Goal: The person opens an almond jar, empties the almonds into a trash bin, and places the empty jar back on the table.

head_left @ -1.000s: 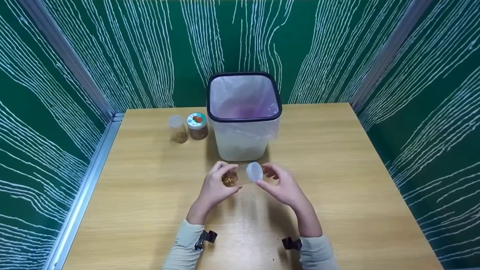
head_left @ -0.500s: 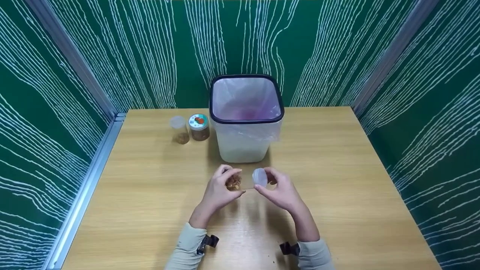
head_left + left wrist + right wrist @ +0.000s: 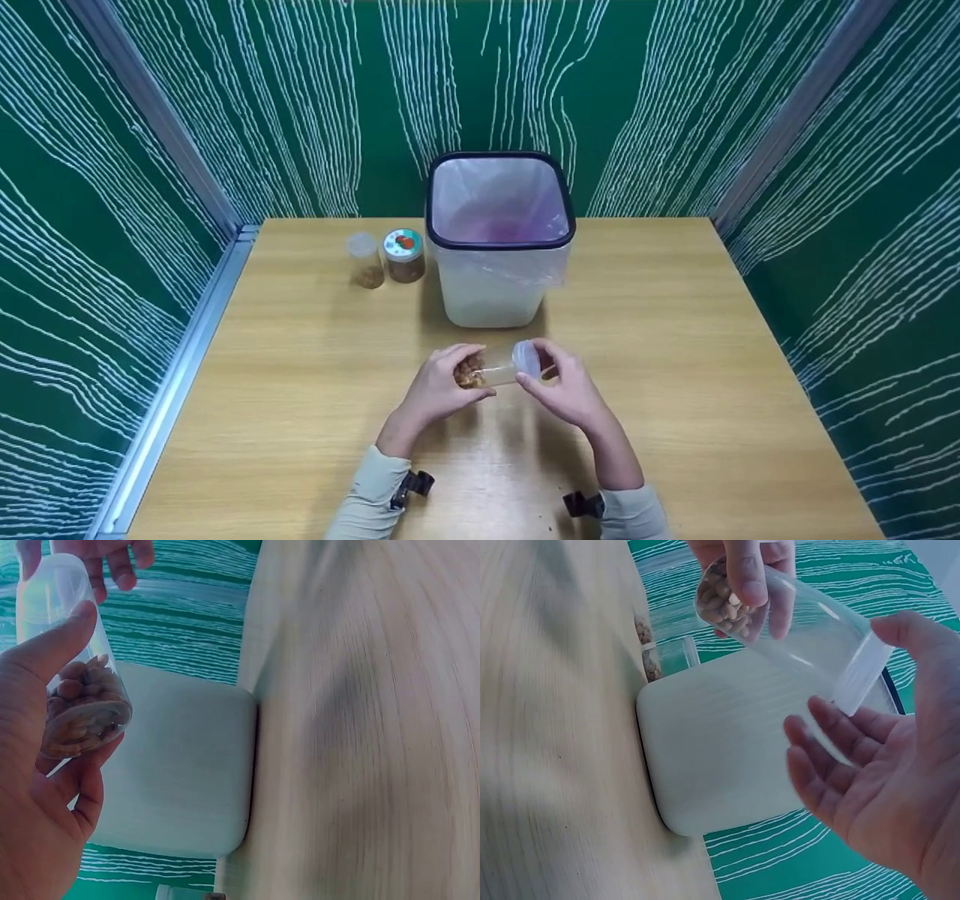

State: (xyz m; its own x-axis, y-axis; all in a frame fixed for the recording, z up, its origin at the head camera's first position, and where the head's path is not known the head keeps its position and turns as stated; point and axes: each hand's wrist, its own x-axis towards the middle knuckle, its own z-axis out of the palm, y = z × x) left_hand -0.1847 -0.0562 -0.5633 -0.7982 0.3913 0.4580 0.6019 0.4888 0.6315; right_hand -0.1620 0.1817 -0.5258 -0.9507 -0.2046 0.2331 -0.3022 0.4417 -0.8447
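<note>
Overhead, the head view gave the full layout: jar (image 3: 498, 371) held crosswise between two hands, above the table (image 3: 300, 390) and on the near side of the bin (image 3: 487, 292). Only from there did the bin's liner (image 3: 472, 187) show down its inside, and the printed top of the squat jar (image 3: 405, 259), which stood beside the tall jar (image 3: 366, 259) to the left of the bin. Both wrist views faced mainly the bin's outer wall. The left wrist view looked onto the jar's base, nuts (image 3: 86, 694) visible through it, the thumb lying along the side. The right wrist view gave the lid (image 3: 862, 673) edge-on at the jar's far end; whether fully fastened, could not tell.

Left hand (image 3: 439, 386): thumb and fingers curved round the base end, spread just to the jar's width, nuts lying within that grip. Right hand (image 3: 568, 382): thumb on one edge of the lid, a fingertip at the opposite edge, other fingers loosely bent below. The jar's clear middle lay between the two grips.
</note>
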